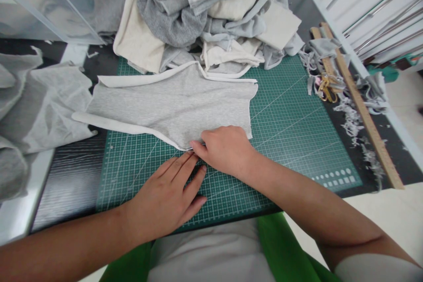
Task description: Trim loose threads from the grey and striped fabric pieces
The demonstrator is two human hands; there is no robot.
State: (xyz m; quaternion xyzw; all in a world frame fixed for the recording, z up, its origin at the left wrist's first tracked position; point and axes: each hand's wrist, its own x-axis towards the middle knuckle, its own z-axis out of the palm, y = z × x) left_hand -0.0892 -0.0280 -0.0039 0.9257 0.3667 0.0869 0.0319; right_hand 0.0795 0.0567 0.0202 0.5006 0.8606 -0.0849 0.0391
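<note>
Head view: two bare hands work at one light-grey knitted fabric piece with rolled white edges [165, 101], which lies flat on the near-left and middle part of one green gridded cutting mat [280, 119]. The right hand [228, 150] rests on the fabric's near edge, its fingers curled together, thumb and forefinger pinching one slim silver-coloured metal tool [189, 149], of which only the tip shows. The left hand [168, 189] lies palm down on the mat, thumb and forefinger spread, the other fingers close together and reaching to that edge beside the tool; whether they press the cloth cannot be told. Beyond lies one large heap of grey, cream and striped cloth [185, 22], its pieces too overlapped to count; more thin grey cloth [42, 101] lies at left. Two pale wooden strips [366, 123] lie at right among grey fabric scraps [353, 119], near one gold-coloured metal object [326, 89]. The mat covers part of a black table [72, 180]; translucent plastic storage [42, 4] stands at upper left, and several metal rods [373, 13] at upper right above a pale floor [406, 105].
</note>
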